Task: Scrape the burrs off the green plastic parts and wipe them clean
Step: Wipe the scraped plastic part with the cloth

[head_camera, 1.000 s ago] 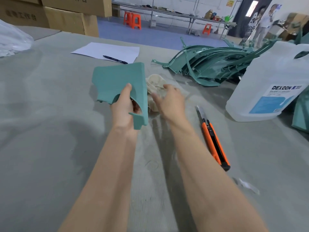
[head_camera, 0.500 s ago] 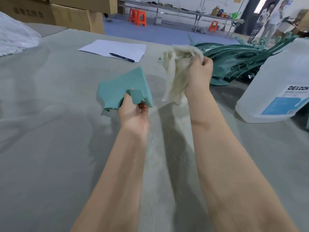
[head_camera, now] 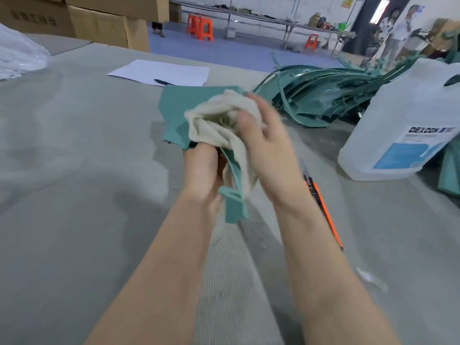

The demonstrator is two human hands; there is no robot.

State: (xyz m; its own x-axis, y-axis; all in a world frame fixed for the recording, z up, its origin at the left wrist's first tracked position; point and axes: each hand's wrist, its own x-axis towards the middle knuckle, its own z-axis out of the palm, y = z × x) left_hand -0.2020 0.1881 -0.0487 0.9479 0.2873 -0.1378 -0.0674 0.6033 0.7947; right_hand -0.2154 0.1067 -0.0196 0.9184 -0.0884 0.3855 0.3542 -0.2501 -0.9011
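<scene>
Left hand (head_camera: 202,170) gripping green plastic part (head_camera: 181,108) from below, held up off grey felt table (head_camera: 74,195), tab end of part pointing down toward wrist

Right hand (head_camera: 268,148) holding cream cloth (head_camera: 214,123), fingers curled loosely over it, cloth bunched and pressed against near face of part, hanging down along its curved edge; fingertips blurred, exact grip on cloth unclear

Far left: clear plastic bag (head_camera: 17,58) at table edge, cardboard boxes (head_camera: 99,23) stacked behind

Left of centre, far side of table: white paper sheet (head_camera: 161,70) with dark pen (head_camera: 163,82) lying on it, just beyond held part

Right of right forearm: orange utility knife (head_camera: 326,212) flat on table, partly hidden by arm, not touched

Small clear scrap (head_camera: 371,277) on felt further toward near right

Beyond right hand: pile of green parts (head_camera: 323,95) on table, well apart from held one

Far right: white translucent jug (head_camera: 408,125) labelled DEXCON, upright, just beside pile; another green piece (head_camera: 450,170) at frame edge next to jug

Background: orange stools (head_camera: 200,27), long bench, two people standing near doorway
</scene>
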